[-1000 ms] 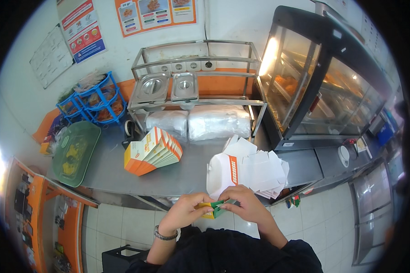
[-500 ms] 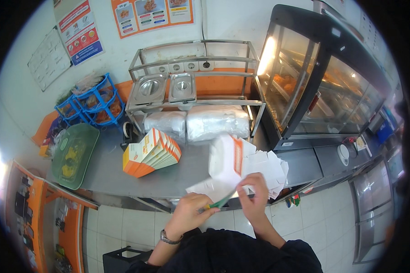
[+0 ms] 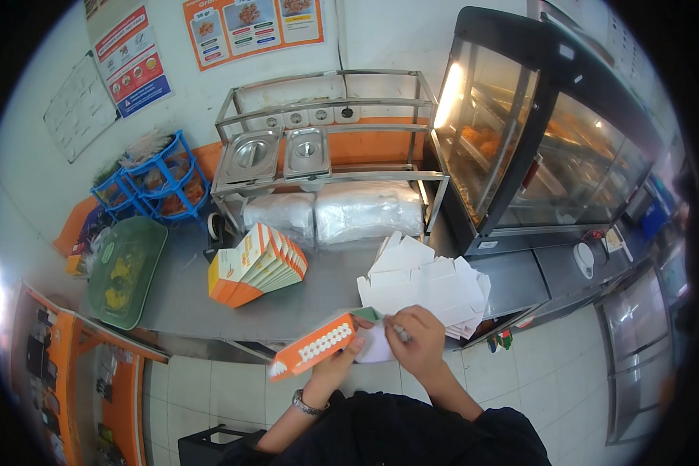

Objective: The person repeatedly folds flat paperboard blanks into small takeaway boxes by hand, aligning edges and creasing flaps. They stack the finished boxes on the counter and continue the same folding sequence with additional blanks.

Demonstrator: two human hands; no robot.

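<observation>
Orange-and-white carton (image 3: 313, 347) slants before us by the near edge of the steel counter (image 3: 179, 287) — our left hand (image 3: 336, 366) clasps it, thumb along its side. Near its green flap (image 3: 365, 314) is our right hand (image 3: 419, 338), fingers curled; we cannot tell whether they pinch anything. Flat white cartons (image 3: 427, 287) overlap just beyond — farther right, we see a lit, glass-sided cabinet (image 3: 571, 167).
</observation>
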